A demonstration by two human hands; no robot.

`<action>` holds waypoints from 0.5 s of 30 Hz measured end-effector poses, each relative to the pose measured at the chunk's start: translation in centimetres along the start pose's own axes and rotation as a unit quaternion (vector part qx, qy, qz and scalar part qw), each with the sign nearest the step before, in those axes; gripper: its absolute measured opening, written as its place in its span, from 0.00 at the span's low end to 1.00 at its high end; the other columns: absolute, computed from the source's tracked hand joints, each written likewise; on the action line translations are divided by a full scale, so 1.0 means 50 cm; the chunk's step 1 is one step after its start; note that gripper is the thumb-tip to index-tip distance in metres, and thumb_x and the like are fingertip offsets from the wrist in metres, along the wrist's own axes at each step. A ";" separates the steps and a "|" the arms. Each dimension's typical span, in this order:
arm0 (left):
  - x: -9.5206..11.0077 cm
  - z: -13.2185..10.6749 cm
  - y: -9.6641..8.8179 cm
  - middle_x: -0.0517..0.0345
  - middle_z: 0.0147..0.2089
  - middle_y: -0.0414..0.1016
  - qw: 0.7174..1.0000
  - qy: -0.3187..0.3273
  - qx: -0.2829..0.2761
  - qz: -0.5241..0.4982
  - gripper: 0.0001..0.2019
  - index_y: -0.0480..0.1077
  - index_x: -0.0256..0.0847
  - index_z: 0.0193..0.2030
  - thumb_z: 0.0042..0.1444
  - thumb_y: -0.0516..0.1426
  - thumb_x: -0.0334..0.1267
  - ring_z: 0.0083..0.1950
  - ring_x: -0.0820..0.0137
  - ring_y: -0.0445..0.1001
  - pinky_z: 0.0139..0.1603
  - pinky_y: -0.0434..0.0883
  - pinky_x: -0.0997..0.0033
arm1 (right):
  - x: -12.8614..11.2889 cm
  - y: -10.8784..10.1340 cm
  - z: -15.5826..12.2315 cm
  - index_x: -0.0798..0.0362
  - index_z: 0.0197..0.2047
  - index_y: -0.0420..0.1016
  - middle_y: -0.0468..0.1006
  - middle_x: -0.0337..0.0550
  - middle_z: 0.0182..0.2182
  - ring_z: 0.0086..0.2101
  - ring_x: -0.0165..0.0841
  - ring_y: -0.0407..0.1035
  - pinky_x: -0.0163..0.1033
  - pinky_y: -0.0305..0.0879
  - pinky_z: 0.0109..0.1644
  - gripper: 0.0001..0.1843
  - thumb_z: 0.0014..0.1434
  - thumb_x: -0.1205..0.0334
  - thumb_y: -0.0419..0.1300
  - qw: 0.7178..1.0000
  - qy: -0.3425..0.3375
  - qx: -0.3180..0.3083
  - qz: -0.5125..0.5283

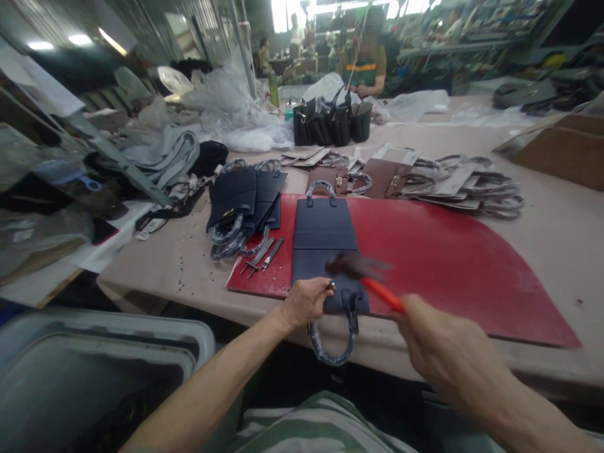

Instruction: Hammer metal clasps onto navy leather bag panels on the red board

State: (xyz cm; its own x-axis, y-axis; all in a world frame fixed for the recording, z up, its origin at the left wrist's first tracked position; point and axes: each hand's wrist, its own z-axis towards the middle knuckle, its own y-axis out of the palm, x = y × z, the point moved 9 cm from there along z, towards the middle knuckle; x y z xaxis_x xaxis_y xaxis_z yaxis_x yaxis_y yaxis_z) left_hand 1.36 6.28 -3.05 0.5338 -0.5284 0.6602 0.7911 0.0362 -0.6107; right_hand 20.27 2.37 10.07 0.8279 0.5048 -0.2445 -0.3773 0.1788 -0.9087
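From my remote seat I see a broad, beige-covered surface (542,251) bearing a flat, glossy red board (434,264). At near left stands a pale grey plastic bin (202,333) (its contents are too dark for me to identify). Far right, I cannot see inside the brown cardboard-like box (561,154). At the back stand upright black handbags (330,126), the rightmost open, with a pale lining.

Brown flat bag pieces (387,176) and a stack of navy flat bag pieces (236,192) already carry wrapped handles; I cannot tell which are finished. One navy leather-like bag (325,223) lies on the board's left half, handles at both ends, its near end apparently still being worked.

My right hand (425,327) has its fingers clamped on a red-handled hammer (384,294), its head blurred; my left hand's (306,299) fingers close around a small shiny metal piece (331,286) above the bag.
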 end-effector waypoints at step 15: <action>0.003 -0.002 -0.006 0.52 0.40 0.80 1.000 0.007 0.017 -0.019 0.07 0.73 0.40 0.43 0.65 0.54 0.32 0.42 0.65 0.81 0.47 0.77 0.67 | 0.250 0.182 0.003 0.53 0.38 0.72 0.76 0.51 0.31 0.30 0.42 0.70 0.43 0.61 0.31 0.14 0.64 0.56 0.48 0.982 0.178 -0.049 -0.029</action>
State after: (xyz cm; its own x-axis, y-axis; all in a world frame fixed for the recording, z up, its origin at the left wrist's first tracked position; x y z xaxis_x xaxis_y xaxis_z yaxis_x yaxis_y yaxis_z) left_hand 1.16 6.10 -2.83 0.4992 -0.5417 0.6763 0.8204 0.0443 -0.5701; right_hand 27.10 10.43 -1.20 0.9463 0.1652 -0.2779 -0.2975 0.1080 -0.9486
